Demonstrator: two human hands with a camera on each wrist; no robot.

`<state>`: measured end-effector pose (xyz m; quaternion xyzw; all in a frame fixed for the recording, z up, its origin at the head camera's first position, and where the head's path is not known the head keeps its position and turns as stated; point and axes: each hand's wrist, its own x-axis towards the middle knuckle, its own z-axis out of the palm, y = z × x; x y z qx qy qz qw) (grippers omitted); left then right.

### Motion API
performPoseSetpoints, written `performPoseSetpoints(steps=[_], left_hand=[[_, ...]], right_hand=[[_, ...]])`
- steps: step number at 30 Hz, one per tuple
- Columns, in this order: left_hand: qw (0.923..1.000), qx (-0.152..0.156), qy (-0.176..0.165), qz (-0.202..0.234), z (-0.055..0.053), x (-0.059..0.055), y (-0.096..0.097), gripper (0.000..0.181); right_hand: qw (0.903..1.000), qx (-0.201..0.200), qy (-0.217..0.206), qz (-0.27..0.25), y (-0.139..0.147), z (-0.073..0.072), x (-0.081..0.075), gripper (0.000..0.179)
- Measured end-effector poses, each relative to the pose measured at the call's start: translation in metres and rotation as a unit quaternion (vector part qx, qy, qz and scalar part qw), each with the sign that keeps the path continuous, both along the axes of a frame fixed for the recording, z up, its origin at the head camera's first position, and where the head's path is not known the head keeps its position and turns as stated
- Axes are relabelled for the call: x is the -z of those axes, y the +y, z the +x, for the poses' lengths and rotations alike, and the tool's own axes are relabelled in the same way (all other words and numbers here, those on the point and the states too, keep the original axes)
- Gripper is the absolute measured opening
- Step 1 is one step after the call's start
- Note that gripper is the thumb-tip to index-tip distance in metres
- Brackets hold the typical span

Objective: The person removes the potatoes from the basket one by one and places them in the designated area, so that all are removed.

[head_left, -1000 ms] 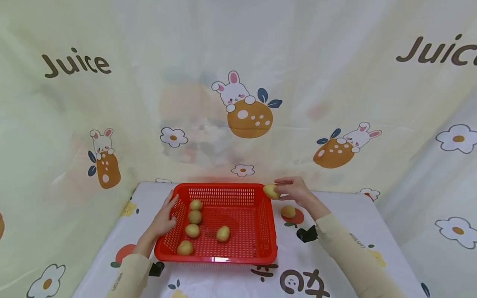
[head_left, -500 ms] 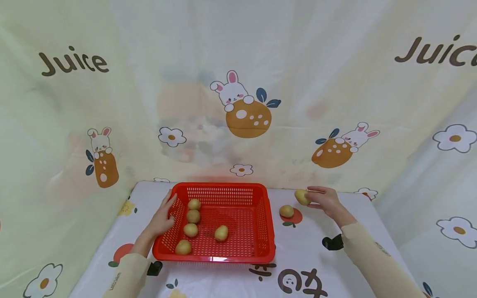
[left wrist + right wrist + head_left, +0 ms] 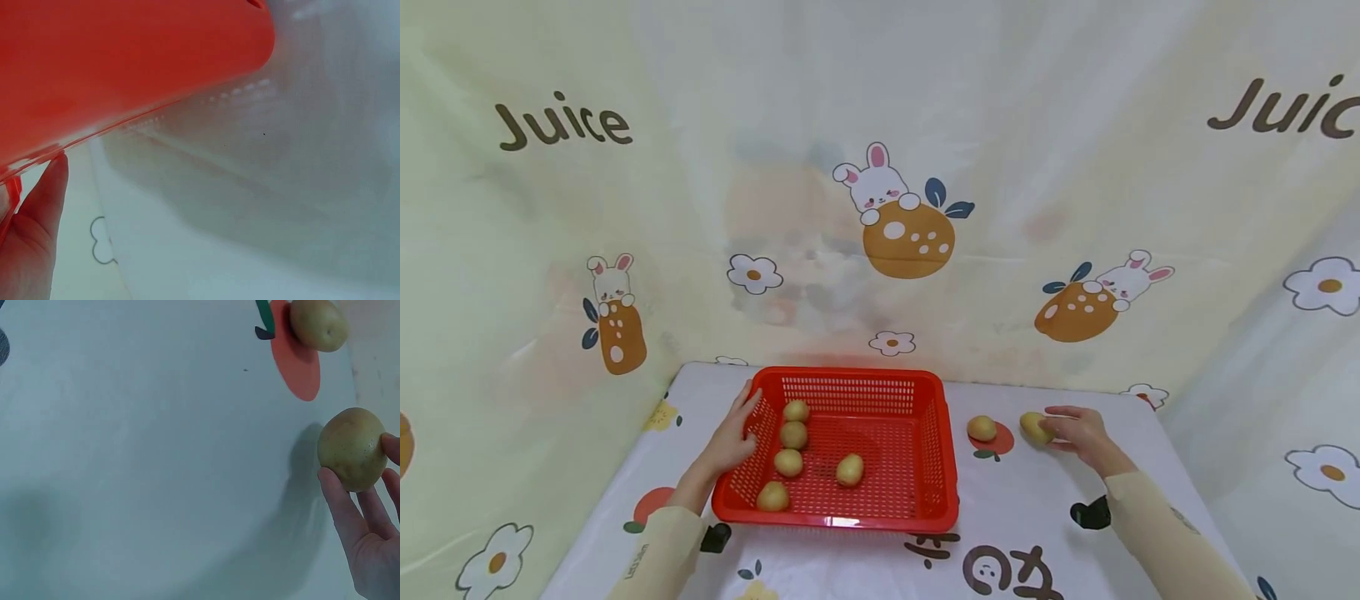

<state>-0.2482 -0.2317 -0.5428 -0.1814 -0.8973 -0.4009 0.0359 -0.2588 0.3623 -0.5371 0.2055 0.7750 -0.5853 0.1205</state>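
My right hand holds a yellow-brown potato between thumb and fingers, low over the right part of the table. Left of it, a second potato lies on the cloth, partly over a printed red fruit. My left hand grips the left rim of a red plastic basket, with one finger visible against the rim in the left wrist view. Inside that basket, several potatoes form a rough line along the left side, and one potato sits nearer the middle.
A white patterned cloth covers the table. Behind it hangs a pale curtain printed with rabbits and flowers, close to the basket's far side.
From beside the basket's far right corner, my right hand has carried the potato right and then down toward the table. My left hand has stayed on the basket.
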Motion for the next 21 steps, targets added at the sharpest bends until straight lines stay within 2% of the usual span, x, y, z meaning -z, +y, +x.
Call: performPoseSetpoints(steps=[6, 12, 16, 21], left_hand=[[0.9998, -0.009, -0.016, 0.004, 0.0, 0.001, 0.003, 0.08], [1.0, -0.009, -0.002, -0.002, 0.002, -0.001, 0.004, 0.08], [1.0, -0.007, -0.004, -0.001, 0.003, -0.002, 0.004, 0.08], [1.0, -0.005, -0.007, -0.001, 0.0, -0.002, 0.003, 0.08]], right_hand=[[1.0, -0.001, -0.003, 0.008, 0.001, 0.004, 0.005, 0.057], [1.0, 0.003, -0.007, 0.004, -0.002, 0.005, 0.007, 0.055], [0.9998, -0.006, -0.015, 0.012, -0.003, 0.005, 0.003, 0.055], [0.9982, -0.032, -0.005, 0.05, -0.005, 0.0, -0.009, 0.06]])
